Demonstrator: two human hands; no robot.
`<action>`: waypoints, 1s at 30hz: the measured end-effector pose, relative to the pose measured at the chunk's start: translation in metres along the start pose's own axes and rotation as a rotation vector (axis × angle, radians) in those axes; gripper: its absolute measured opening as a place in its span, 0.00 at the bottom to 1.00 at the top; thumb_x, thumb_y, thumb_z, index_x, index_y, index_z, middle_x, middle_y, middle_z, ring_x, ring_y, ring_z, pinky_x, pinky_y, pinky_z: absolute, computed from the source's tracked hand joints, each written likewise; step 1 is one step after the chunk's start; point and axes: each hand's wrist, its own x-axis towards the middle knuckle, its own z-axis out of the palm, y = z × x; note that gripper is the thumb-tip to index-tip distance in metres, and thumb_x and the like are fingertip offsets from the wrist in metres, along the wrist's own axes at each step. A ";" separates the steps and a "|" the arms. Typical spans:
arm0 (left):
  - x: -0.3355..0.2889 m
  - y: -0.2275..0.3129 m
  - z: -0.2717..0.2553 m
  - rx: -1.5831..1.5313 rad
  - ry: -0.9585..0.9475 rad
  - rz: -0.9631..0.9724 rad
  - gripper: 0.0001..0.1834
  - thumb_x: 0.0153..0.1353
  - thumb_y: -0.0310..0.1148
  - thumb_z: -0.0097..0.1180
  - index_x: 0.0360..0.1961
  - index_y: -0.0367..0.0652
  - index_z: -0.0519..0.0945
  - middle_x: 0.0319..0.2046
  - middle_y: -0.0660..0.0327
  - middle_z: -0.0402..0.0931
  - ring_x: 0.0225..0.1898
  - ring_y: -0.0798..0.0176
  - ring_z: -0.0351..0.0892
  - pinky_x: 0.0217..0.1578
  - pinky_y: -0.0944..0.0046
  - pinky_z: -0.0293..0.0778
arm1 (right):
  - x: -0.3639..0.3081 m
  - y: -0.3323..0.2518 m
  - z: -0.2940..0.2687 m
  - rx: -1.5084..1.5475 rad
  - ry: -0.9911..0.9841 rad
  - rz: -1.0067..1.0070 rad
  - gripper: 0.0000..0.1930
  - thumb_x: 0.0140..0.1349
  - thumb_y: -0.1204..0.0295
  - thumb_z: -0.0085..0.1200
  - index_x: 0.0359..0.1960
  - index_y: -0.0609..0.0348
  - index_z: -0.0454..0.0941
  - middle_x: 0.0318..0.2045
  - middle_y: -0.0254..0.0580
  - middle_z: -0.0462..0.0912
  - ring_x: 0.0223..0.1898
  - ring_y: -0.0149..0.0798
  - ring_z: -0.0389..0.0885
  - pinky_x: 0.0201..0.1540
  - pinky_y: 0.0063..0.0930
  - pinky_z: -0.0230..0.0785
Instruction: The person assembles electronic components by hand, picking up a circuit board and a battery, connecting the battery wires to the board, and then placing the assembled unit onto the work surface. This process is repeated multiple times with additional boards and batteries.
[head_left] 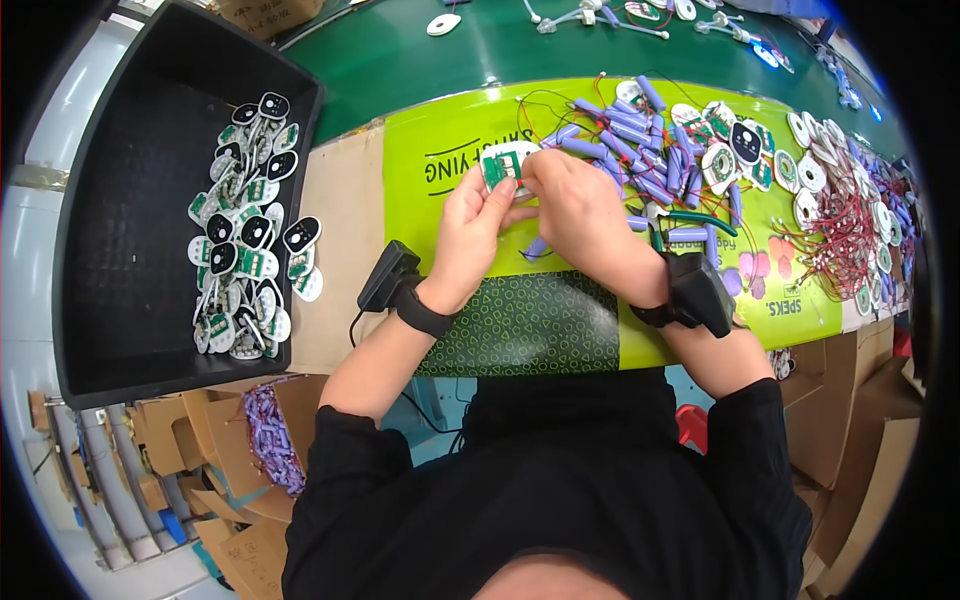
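My left hand (pixel 468 228) grips a white rounded panel with a green circuit board (pixel 497 166) at its edge, thumb across the board's front. My right hand (pixel 582 208) is closed in a pinch at the board's right side; what its fingertips hold is hidden, though a bit of red shows there. Just below the hands, a purple cylindrical battery (pixel 537 247) lies on the mat. A heap of purple batteries (pixel 640 140) with thin wires spreads beyond my right hand. Green-handled pliers (pixel 700 216) lie beside my right wrist among batteries.
A black bin (pixel 140 260) at left holds several stacked panels with boards (pixel 245 240). More boards (pixel 735 145), white discs and red wires (pixel 845 235) cover the right of the yellow-green mat (pixel 430 130). A green belt (pixel 400 70) runs behind; cardboard boxes (pixel 250 550) stand below.
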 end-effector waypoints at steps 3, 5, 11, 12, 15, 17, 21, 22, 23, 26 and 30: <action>-0.002 -0.002 0.000 0.014 0.010 0.009 0.15 0.68 0.30 0.43 0.53 0.37 0.67 0.47 0.61 0.73 0.47 0.66 0.75 0.47 0.67 0.74 | -0.002 -0.001 0.002 -0.005 -0.014 -0.002 0.07 0.47 0.81 0.53 0.28 0.60 0.70 0.22 0.44 0.75 0.25 0.48 0.77 0.25 0.37 0.67; -0.004 0.001 0.002 0.040 0.017 0.000 0.15 0.68 0.30 0.43 0.53 0.37 0.67 0.47 0.61 0.73 0.48 0.66 0.75 0.47 0.67 0.74 | -0.003 -0.004 0.003 -0.033 -0.013 -0.013 0.07 0.47 0.79 0.53 0.27 0.60 0.68 0.22 0.46 0.74 0.25 0.49 0.76 0.25 0.39 0.68; 0.006 0.001 -0.007 0.100 0.001 0.039 0.14 0.67 0.28 0.44 0.52 0.36 0.67 0.45 0.60 0.74 0.47 0.67 0.75 0.46 0.65 0.76 | 0.000 -0.004 -0.001 0.006 -0.047 0.058 0.04 0.51 0.79 0.53 0.28 0.60 0.73 0.22 0.44 0.77 0.26 0.48 0.78 0.26 0.37 0.69; 0.009 0.004 -0.010 0.139 -0.008 0.060 0.13 0.66 0.25 0.44 0.51 0.35 0.68 0.45 0.58 0.74 0.46 0.66 0.76 0.44 0.63 0.78 | 0.003 -0.003 -0.005 0.048 -0.088 0.102 0.03 0.53 0.78 0.53 0.30 0.61 0.74 0.23 0.46 0.78 0.27 0.49 0.79 0.27 0.36 0.70; 0.008 0.017 -0.015 0.137 0.054 0.065 0.13 0.64 0.26 0.48 0.49 0.34 0.69 0.42 0.58 0.76 0.44 0.66 0.77 0.42 0.64 0.79 | 0.011 -0.001 -0.025 0.101 -0.015 0.173 0.05 0.59 0.75 0.52 0.35 0.61 0.75 0.25 0.47 0.79 0.27 0.46 0.80 0.28 0.30 0.71; 0.006 0.029 -0.031 0.144 0.094 0.066 0.14 0.62 0.28 0.52 0.47 0.35 0.70 0.40 0.57 0.77 0.40 0.66 0.79 0.35 0.66 0.80 | 0.018 0.015 -0.041 0.134 0.062 0.187 0.06 0.62 0.73 0.51 0.36 0.63 0.75 0.24 0.37 0.79 0.23 0.27 0.76 0.26 0.20 0.67; 0.002 0.058 -0.034 -0.032 0.170 0.231 0.15 0.63 0.30 0.47 0.50 0.36 0.70 0.37 0.56 0.77 0.36 0.62 0.80 0.22 0.72 0.72 | 0.035 0.041 -0.092 0.371 0.048 0.474 0.08 0.63 0.70 0.50 0.35 0.63 0.76 0.25 0.32 0.79 0.21 0.19 0.72 0.24 0.13 0.64; 0.001 0.058 -0.037 -0.022 0.159 0.280 0.16 0.63 0.32 0.45 0.51 0.37 0.69 0.37 0.56 0.76 0.35 0.61 0.80 0.21 0.72 0.69 | 0.035 0.050 -0.104 0.385 0.018 0.511 0.10 0.63 0.68 0.50 0.35 0.64 0.76 0.24 0.32 0.80 0.21 0.19 0.71 0.24 0.13 0.63; 0.001 0.061 -0.036 -0.041 0.149 0.317 0.15 0.63 0.33 0.45 0.49 0.38 0.70 0.37 0.57 0.76 0.33 0.63 0.78 0.20 0.73 0.67 | 0.035 0.050 -0.118 0.345 0.011 0.547 0.10 0.63 0.68 0.51 0.34 0.63 0.77 0.25 0.32 0.80 0.22 0.20 0.72 0.25 0.13 0.64; 0.002 0.057 -0.050 -0.139 0.192 0.361 0.13 0.62 0.35 0.47 0.45 0.40 0.71 0.36 0.60 0.76 0.30 0.68 0.74 0.20 0.74 0.65 | 0.031 0.065 -0.144 0.191 -0.021 0.534 0.09 0.62 0.68 0.52 0.34 0.63 0.77 0.25 0.32 0.80 0.22 0.20 0.72 0.25 0.14 0.64; -0.003 0.058 -0.058 -0.072 0.330 0.154 0.12 0.65 0.39 0.47 0.41 0.42 0.74 0.34 0.62 0.76 0.30 0.69 0.74 0.23 0.75 0.64 | 0.029 0.078 -0.192 0.113 0.208 0.542 0.10 0.60 0.68 0.54 0.33 0.64 0.77 0.24 0.33 0.80 0.22 0.21 0.73 0.25 0.16 0.65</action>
